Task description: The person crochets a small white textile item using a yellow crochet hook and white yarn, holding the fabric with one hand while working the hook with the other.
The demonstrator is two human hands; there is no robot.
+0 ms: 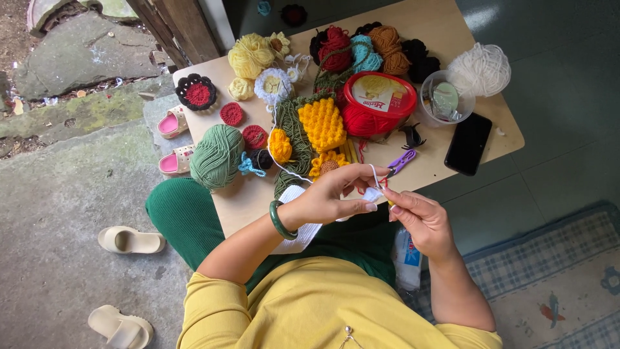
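The small white crocheted piece [372, 194] sits pinched between both hands just above the lap. The left hand [336, 194] closes around it from the left; the right hand [420, 220] grips a thin crochet hook [389, 201] pointing up-left into it. White yarn [284, 165] trails away over the pale wooden table [439, 161], past purple clips [402, 161], a green yarn ball [216, 155] and a red-lidded tub [378, 100].

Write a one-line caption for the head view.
Left hand and right hand work white yarn over a small table of crochet pieces.
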